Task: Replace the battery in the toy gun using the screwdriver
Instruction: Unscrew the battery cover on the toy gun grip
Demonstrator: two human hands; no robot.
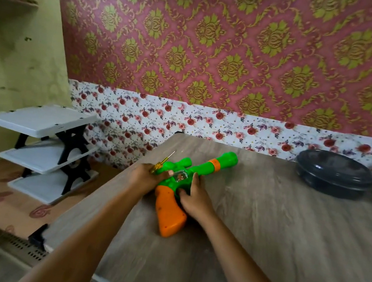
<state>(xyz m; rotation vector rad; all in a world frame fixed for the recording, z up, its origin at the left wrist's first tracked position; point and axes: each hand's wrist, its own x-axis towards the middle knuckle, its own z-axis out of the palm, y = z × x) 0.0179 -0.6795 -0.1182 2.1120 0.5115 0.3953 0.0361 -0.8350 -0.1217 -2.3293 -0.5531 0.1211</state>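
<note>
The green-and-orange toy gun (169, 202) lies on the wooden table (264, 227), muzzle toward the wall. The left hand (146, 178) grips a yellow-handled screwdriver (160, 163), apparently resting against the gun. The right hand (195, 199) clasps the gun's body.

One wide-angle view from the person's head, looking forward and down. The left hand (145, 179) and right hand (195, 201) sit mid-frame, arms outstretched, over a near table (276, 229); a patterned wall (220, 48) faces the camera beyond.
</note>
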